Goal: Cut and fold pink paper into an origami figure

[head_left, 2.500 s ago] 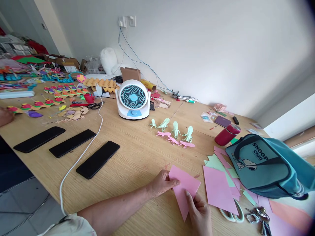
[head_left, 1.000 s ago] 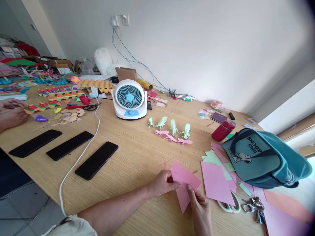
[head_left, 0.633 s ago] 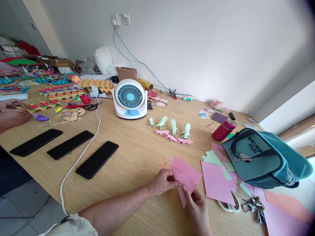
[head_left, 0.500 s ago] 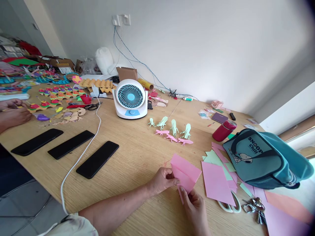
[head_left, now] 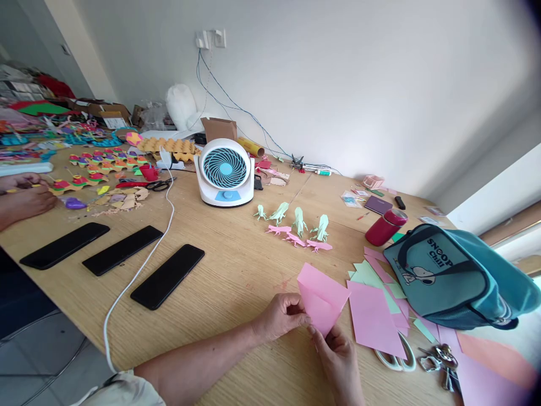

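Head camera looks down on a wooden table (head_left: 236, 254). The left hand (head_left: 281, 318) is curled nearly closed, thumb and fingers pinching the left edge of a folded pink paper (head_left: 323, 296). The right hand (head_left: 338, 352) is likewise closed to a pinch, gripping the paper's lower point from below. The pink paper is held just above the near edge of the table, its fold running from upper left to lower right and its wide end pointing away from the person.

Just right of the paper lies a stack of loose sheets (head_left: 372, 318), pink on top with pale green beneath. A pair of scissors (head_left: 395, 361) shows partly under the stack, with a bunch of keys (head_left: 439, 358) beside it. A teal bag (head_left: 448, 276) rests on the right, touching the sheets, and a red bottle (head_left: 385, 226) lies behind it.

Beyond the hands stand small folded paper figures (head_left: 300, 217), green and pink. A white desk fan (head_left: 225, 172) sits farther back. Three black phones (head_left: 168, 276) lie in a row on the left, with a white cable (head_left: 139, 265) running between two of them. Another person's hand (head_left: 25, 194) rests at the far left edge among coloured paper pieces.
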